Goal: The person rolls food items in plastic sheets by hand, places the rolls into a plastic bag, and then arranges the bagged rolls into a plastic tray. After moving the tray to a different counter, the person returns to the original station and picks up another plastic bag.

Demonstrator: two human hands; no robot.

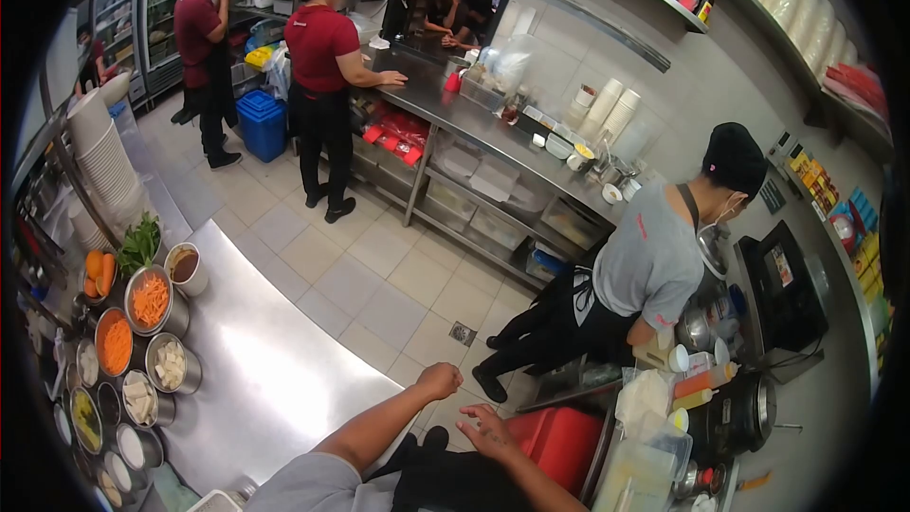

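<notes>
My left hand (441, 382) is closed in a loose fist over the tiled floor, just off the corner of the steel counter (275, 341); no object shows in it. To its right is my right hand (487, 430), fingers apart and slightly curled, with nothing in it. The two hands do not touch. Beside my right hand and forearm stands a red bin or box (559, 441). Part of its near side is hidden by my forearm.
Metal pots of shredded carrot (116, 347), tofu-like cubes (172, 365) and leafy greens (140, 242) line the counter's left. A person in grey (645, 246) works at the right. Two people in red shirts (320, 47) stand by the far counter (427, 100). A floor drain (463, 333) lies ahead.
</notes>
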